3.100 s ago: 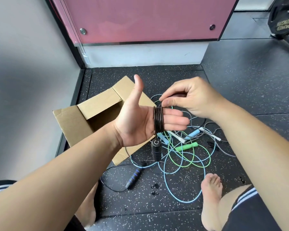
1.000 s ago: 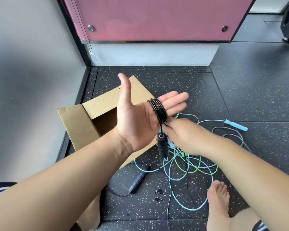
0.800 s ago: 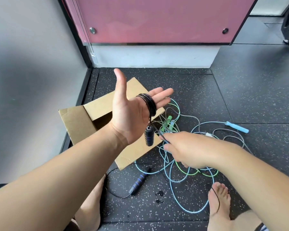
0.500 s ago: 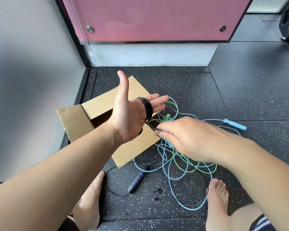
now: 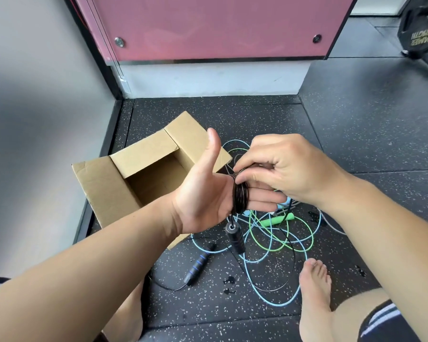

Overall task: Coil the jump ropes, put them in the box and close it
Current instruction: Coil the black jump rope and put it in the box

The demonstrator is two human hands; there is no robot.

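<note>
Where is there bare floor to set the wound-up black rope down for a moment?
Bare floor lies between the box and the white wall base, and far right toward the weight plate. Crowded: the blue and green ropes right of the box, down to the right foot.

Left hand (image 5: 208, 196) flat, thumb up; right hand (image 5: 282, 169) pinching.

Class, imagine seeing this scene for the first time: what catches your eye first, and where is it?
The black jump rope coiled round the straight fingers of the left hand, mid-frame, with the right hand pinching its top and a handle dangling below. Behind the left hand stands an open cardboard box; green and blue ropes lie tangled on the floor beneath the hands.
</note>
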